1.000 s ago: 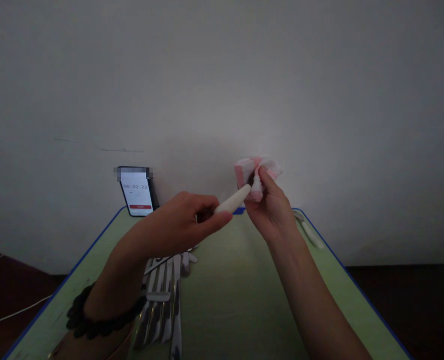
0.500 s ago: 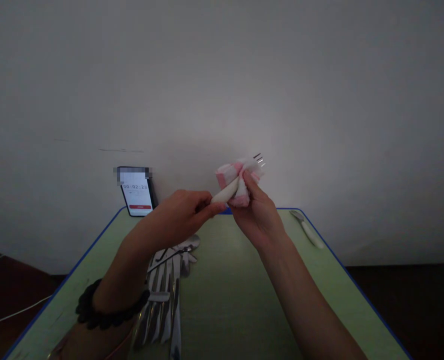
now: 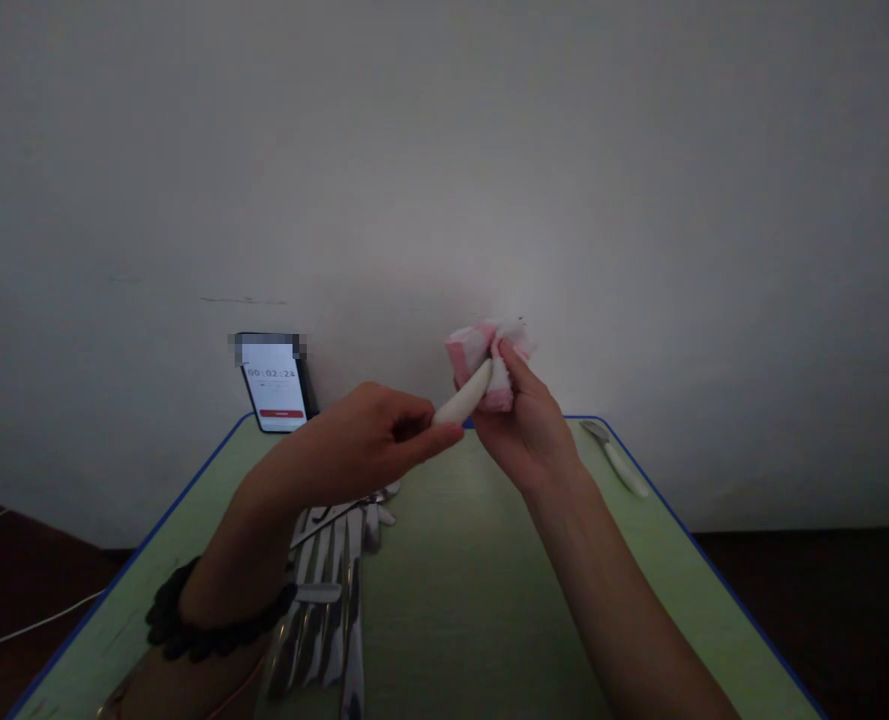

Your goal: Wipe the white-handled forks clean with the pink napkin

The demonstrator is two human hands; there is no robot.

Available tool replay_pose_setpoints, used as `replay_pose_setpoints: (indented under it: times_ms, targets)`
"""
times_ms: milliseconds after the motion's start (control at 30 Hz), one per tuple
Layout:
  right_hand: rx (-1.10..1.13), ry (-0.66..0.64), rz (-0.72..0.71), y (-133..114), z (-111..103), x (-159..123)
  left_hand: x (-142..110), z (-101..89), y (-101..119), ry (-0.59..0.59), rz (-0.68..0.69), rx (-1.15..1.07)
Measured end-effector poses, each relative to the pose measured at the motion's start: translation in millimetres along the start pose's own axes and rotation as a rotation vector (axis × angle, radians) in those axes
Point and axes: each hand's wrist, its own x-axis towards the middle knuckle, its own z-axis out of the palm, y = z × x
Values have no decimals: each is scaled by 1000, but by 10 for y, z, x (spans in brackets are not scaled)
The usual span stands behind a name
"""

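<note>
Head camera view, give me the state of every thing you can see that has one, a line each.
Pink-and-white cloth: bunched up in the right hand.
Cream curved-handled utensil: held by the left hand, far end mostly covered.
Black-edged phone: propped up, screen lit.
Silver metal cutlery: lying grouped, some pieces overlapping.
Cream-handled metal utensil: lying flat, untouched.
Black beaded bracelet: worn behind the left hand.
</note>
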Motion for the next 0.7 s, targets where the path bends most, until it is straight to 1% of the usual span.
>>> replay_pose_setpoints:
  times_ms: [67,100,267,367,467,533,700]
  targets:
    - [-1,-19,-25,-36,-38,29,-47,-19,26,-76,38,-85]
    - [0,-34,-38,-55,-58,42,-66,-25,36,-87,50,-117]
    - [-6,-100,-63,-96,-109,71,-89,-25,53,-66,64,-189]
    - [-4,-118,-31,-68,-94,52,-64,-17,42,-7,40,-146]
    - [-6,-98,1,-38,-49,16,-32,-7,15,40,14,-66]
    - [-12,-82,16,-30,-11,-10,-10,1,-11,53,-6,-18]
    - [-16,-53,-12,-11,41,-36,30,16,-62,44,-67,90]
